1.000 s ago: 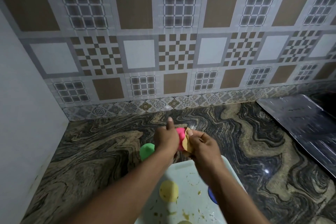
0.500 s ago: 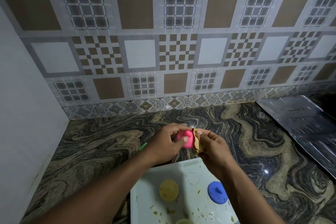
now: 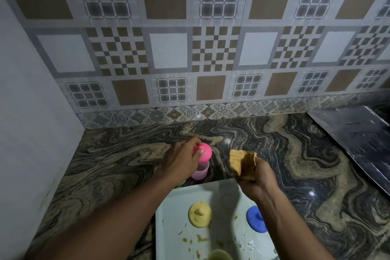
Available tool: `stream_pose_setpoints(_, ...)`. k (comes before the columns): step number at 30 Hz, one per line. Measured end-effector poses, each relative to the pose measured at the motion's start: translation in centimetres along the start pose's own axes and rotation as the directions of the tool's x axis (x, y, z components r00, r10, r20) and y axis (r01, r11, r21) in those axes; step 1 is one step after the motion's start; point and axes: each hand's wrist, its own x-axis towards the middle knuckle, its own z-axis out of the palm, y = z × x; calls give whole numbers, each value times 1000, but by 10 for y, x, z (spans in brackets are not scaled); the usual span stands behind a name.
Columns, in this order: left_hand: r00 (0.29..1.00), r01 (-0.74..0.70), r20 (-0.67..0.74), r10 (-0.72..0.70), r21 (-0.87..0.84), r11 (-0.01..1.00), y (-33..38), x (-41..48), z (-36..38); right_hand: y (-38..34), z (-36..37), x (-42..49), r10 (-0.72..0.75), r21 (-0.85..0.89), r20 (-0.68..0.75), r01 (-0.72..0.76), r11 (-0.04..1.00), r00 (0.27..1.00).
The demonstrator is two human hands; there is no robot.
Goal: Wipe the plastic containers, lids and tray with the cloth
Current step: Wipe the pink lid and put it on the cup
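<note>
Your left grip (image 3: pixel 181 161) pinches the pink lid (image 3: pixel 205 151), right grip (image 3: pixel 255 180) clutches the cloth (image 3: pixel 242 161); smeared tray (image 3: pixel 223 196) at six o'clock awaits wiping.

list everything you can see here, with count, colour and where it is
pink lid: 1, pink, over the pink container, held by the left hand
pink container: 1, pale pink, on the counter beyond the tray
cloth: 1, tan, in the right hand
tray: 1, white, nearest, food smears on it
yellow lid: 1, yellow, on the tray
blue lid: 1, blue, on the tray, partly behind the right forearm
counter: 1, dark swirled stone
metal sheet: 1, grey, far right
left hand: 1, holds pink lid
right hand: 1, grips cloth
</note>
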Motion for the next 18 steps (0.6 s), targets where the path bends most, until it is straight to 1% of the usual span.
stream_pose_setpoints(3, 998, 30, 61, -36, 89, 996, 3, 0, 10, 7, 0, 1, 60, -18, 40, -59, 998, 997)
stream_pose_setpoints(9, 994, 37, 99, -51, 136, 990, -8, 1, 25, 15, -2, 9, 85, -24, 46, -84, 996, 995)
stream_pose_setpoints(12, 993, 24, 113, -40, 133, 991, -10, 1, 25, 16, -3, 13, 94, -49, 51, -91, 995, 994)
stream_pose_setpoints(14, 987, 21, 158, -39, 113, 993, -11, 3, 25, 18, -3, 15, 92, -61, 52, -89, 994, 994)
stream_pose_setpoints(18, 960, 89, 261, -104, 67, 994, -15, 14, 26, 21, -1, 18, 89, -54, 73, -85, 995, 993)
